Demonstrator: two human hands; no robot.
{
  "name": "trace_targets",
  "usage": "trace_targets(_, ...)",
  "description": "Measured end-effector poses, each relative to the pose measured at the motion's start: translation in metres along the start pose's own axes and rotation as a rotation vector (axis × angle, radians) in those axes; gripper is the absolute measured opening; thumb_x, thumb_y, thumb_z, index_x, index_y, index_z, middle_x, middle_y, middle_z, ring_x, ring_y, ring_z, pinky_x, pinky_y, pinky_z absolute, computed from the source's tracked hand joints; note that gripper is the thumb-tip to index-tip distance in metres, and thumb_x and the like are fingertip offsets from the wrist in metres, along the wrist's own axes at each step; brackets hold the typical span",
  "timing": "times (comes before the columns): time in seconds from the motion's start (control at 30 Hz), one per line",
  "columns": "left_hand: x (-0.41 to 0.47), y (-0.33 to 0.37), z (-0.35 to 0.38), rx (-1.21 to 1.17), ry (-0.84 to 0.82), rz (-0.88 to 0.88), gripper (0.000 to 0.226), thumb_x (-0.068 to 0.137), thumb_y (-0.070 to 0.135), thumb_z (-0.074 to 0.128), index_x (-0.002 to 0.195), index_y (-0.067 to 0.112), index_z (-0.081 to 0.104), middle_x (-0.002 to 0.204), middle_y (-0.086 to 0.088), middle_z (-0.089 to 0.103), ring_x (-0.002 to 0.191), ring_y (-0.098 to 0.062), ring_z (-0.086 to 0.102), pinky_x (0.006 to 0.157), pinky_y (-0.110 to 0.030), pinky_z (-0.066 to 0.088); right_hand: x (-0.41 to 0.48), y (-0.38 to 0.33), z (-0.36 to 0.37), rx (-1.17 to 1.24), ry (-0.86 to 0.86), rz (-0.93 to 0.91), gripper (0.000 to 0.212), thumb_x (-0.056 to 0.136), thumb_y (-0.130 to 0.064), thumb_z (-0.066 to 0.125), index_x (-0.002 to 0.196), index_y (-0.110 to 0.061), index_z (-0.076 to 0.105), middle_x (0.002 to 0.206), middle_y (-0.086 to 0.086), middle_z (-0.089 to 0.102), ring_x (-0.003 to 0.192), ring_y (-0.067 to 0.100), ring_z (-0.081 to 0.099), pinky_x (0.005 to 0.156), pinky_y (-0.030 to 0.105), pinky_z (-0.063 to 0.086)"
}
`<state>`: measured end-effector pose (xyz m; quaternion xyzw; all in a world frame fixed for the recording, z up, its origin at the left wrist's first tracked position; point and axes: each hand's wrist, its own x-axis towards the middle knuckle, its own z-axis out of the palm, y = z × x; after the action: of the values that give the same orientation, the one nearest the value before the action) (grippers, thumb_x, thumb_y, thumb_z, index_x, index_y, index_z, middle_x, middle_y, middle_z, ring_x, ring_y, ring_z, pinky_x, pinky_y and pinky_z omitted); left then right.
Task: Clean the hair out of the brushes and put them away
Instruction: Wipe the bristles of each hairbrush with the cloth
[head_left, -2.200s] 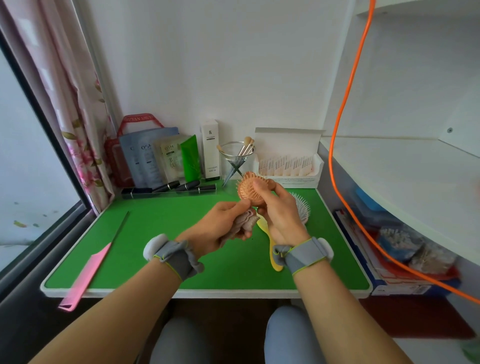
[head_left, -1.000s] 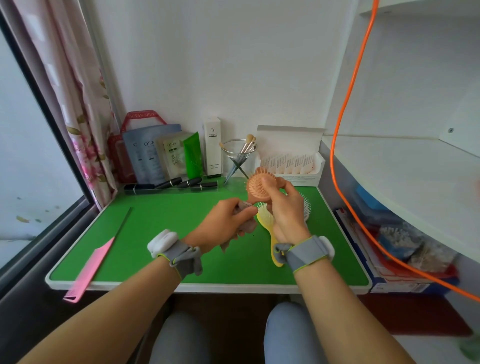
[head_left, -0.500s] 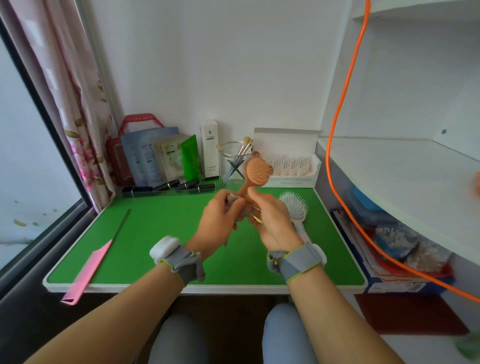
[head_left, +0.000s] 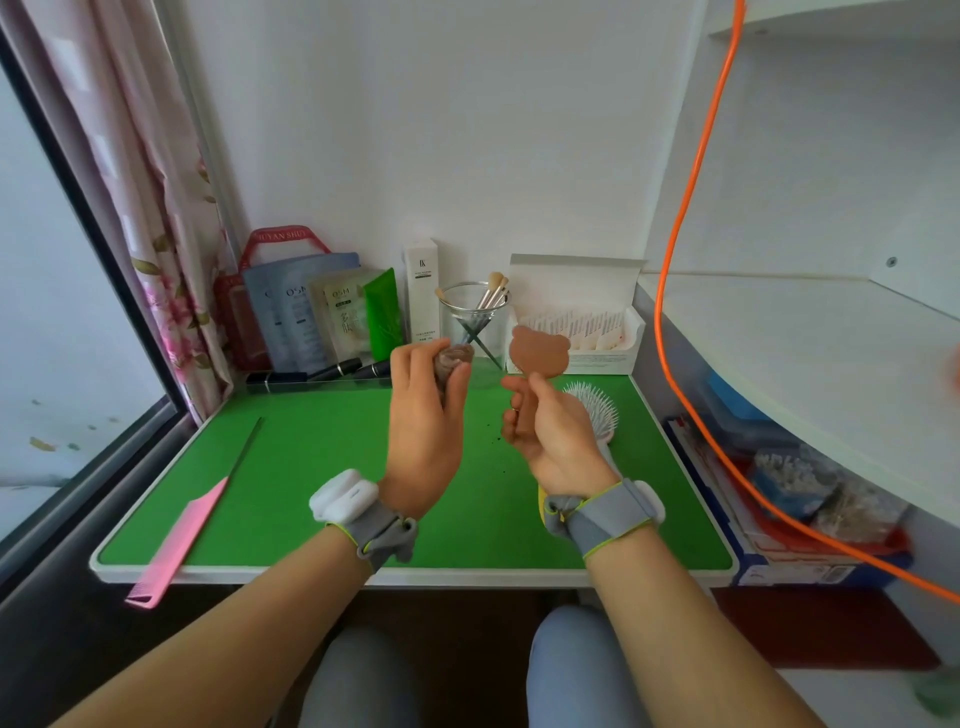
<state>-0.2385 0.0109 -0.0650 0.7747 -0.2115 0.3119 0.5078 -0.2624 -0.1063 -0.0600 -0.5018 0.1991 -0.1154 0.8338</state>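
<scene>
Above a small green-topped table with a white rim (head_left: 291, 571), the person's left hand (head_left: 423, 426) is raised with its fingers closed around a grey-brown clump of hair (head_left: 454, 361), pinched between thumb and fingertips just in front of a clear cone-shaped glass holding makeup brushes (head_left: 475, 322). The right hand (head_left: 556, 431) grips the handle of a brown bear-shaped hairbrush (head_left: 537, 351), holding it upright with its smooth back turned toward the camera, so the bristles cannot be seen. The two hands are apart, the brush head just right of the hair clump. Behind the right hand a white round-headed bristle brush (head_left: 597, 410) lies on the green surface near the table's right edge. By the right wrist a small part of something yellow (head_left: 542, 506) shows from under the strap; what it is cannot be told. A pink tail comb (head_left: 179, 545) lies at the front left, its toothed end overhanging the rim. A few dark specks (head_left: 493, 439) dot the green surface between the hands. Along the back wall stand cosmetic sachets (head_left: 322, 317), a tall white box (head_left: 422, 291) and an open white carton of packets (head_left: 576, 322).
</scene>
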Motion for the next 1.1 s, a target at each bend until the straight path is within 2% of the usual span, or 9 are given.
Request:
trace_targets(0.13, 0.007, 0.005, 0.008, 0.030, -0.071, 0.141, 0.035, 0.093, 0.007, 0.056, 0.126, -0.003, 0.053, 0.125, -0.018, 0.048, 0.111, -0.020, 0.049, 0.098, -0.018, 0.036, -0.005, 0.013, 0.004, -0.160, -0.068, -0.056, 0.035, 0.103, -0.026, 0.037, 0.084, -0.010, 0.061, 0.056, -0.002, 0.034, 0.035, 0.006, 0.029, 0.036, 0.017, 0.020)
trace_targets(0.27, 0.008, -0.003, 0.016, 0.167, -0.261, 0.306, 0.040, 0.097, 0.019, 0.049, 0.136, 0.009, 0.048, 0.143, -0.011, 0.044, 0.136, -0.026, 0.034, 0.113, -0.034, 0.025, -0.013, 0.020, 0.009, -0.229, -0.095, -0.063, 0.045, 0.102, -0.038, 0.039, 0.062, -0.017, 0.043, 0.043, -0.005, 0.032, 0.032, 0.008, 0.025, 0.036, 0.016, 0.017)
trace_targets(0.4, 0.013, -0.021, 0.018, 0.308, -0.326, 0.105, 0.042, 0.100, 0.042, 0.032, 0.142, 0.038, 0.036, 0.156, 0.012, 0.023, 0.147, -0.016, 0.007, 0.117, -0.044, 0.003, -0.017, 0.024, 0.008, -0.314, -0.152, -0.106, 0.044, 0.101, -0.041, 0.040, 0.063, -0.020, 0.036, 0.051, 0.000, 0.023, 0.037, 0.008, 0.018, 0.035, 0.016, 0.015)
trace_targets(0.47, 0.019, -0.028, 0.019, 0.257, -0.318, 0.000, 0.040, 0.100, 0.044, 0.030, 0.139, 0.042, 0.036, 0.155, 0.016, 0.023, 0.146, -0.013, 0.005, 0.117, -0.046, 0.000, -0.018, 0.027, 0.005, -0.371, -0.197, -0.135, 0.042, 0.102, -0.039, 0.038, 0.065, -0.019, 0.041, 0.053, 0.001, 0.024, 0.038, 0.008, 0.018, 0.036, 0.016, 0.015)
trace_targets(0.57, 0.028, -0.031, 0.016, 0.160, -0.236, -0.163, 0.036, 0.100, 0.042, 0.032, 0.135, 0.039, 0.042, 0.152, 0.015, 0.031, 0.146, -0.016, 0.012, 0.116, -0.046, 0.003, -0.019, 0.030, 0.005, -0.404, -0.220, -0.167, 0.058, 0.102, -0.035, 0.038, 0.049, -0.021, 0.057, 0.049, 0.000, 0.027, 0.037, 0.009, 0.020, 0.036, 0.015, 0.017)
trace_targets(0.63, 0.023, -0.030, 0.016, 0.193, -0.226, -0.105, 0.036, 0.101, 0.040, 0.032, 0.134, 0.035, 0.044, 0.151, 0.014, 0.033, 0.146, -0.016, 0.013, 0.116, -0.044, 0.005, -0.017, 0.029, 0.007, -0.380, -0.207, -0.158, 0.057, 0.102, -0.034, 0.038, 0.050, -0.021, 0.057, 0.048, -0.002, 0.026, 0.036, 0.009, 0.019, 0.036, 0.015, 0.016)
trace_targets(0.77, 0.001, -0.029, 0.018, 0.293, -0.284, 0.076, 0.045, 0.098, 0.045, 0.026, 0.141, 0.037, 0.036, 0.154, 0.018, 0.025, 0.147, -0.011, 0.006, 0.116, -0.041, 0.002, -0.012, 0.028, 0.008, -0.293, -0.184, -0.107, 0.045, 0.102, -0.034, 0.039, 0.059, -0.021, 0.035, 0.047, -0.004, 0.023, 0.038, 0.009, 0.016, 0.035, 0.016, 0.014)
trace_targets(1.0, 0.022, -0.041, 0.017, 0.171, -0.238, -0.231, 0.039, 0.102, 0.039, 0.029, 0.139, 0.032, 0.040, 0.153, 0.014, 0.029, 0.146, -0.017, 0.011, 0.117, -0.045, 0.005, -0.019, 0.033, 0.001, -0.475, -0.259, -0.154, 0.046, 0.100, -0.038, 0.040, 0.073, -0.009, 0.063, 0.044, -0.004, 0.030, 0.035, 0.008, 0.023, 0.035, 0.016, 0.019)
trace_targets(1.1, 0.018, -0.041, 0.016, 0.195, -0.237, -0.214, 0.040, 0.101, 0.038, 0.029, 0.140, 0.031, 0.039, 0.154, 0.013, 0.029, 0.146, -0.017, 0.012, 0.117, -0.044, 0.005, -0.020, 0.033, 0.002, -0.476, -0.234, -0.134, 0.046, 0.100, -0.039, 0.041, 0.069, -0.011, 0.060, 0.046, -0.003, 0.030, 0.037, 0.009, 0.023, 0.036, 0.018, 0.019)
